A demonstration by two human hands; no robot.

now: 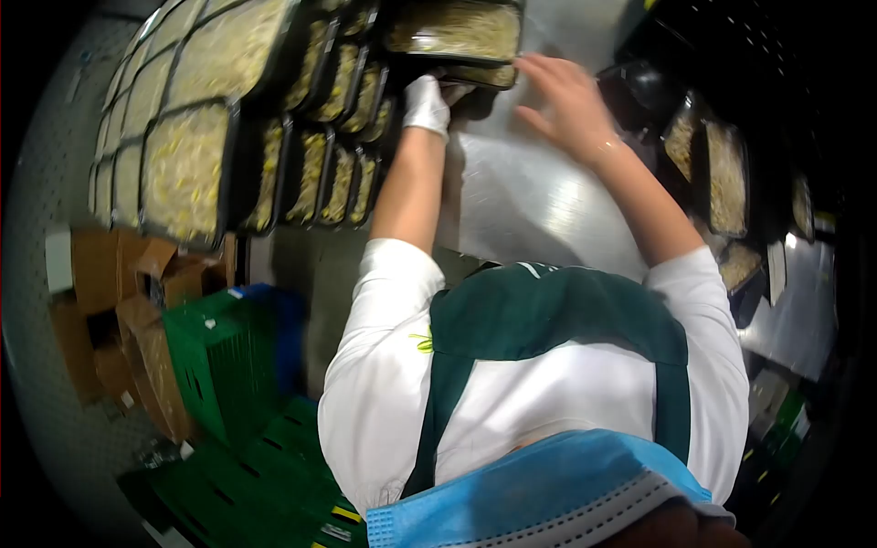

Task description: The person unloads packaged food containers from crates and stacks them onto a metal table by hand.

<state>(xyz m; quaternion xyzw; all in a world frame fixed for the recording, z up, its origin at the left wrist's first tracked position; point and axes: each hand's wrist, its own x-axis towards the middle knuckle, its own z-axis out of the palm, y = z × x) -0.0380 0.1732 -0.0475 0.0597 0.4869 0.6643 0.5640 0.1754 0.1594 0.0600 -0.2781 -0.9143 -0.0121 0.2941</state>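
My left hand, in a white glove, is at the near left underside of a black tray of bean sprouts wrapped in clear film. Its fingers reach beneath the tray and are partly hidden. A second sprout tray shows just under the first. My bare right hand is slightly blurred, fingers apart, close to the right edge of these trays; I cannot tell whether a fingertip touches. Beneath my forearms lies a shiny metal worktop.
Many packed sprout trays are stacked at the left. More trays sit by a black crate at the right. Cardboard boxes, a green crate and green flooring-like crates are down left.
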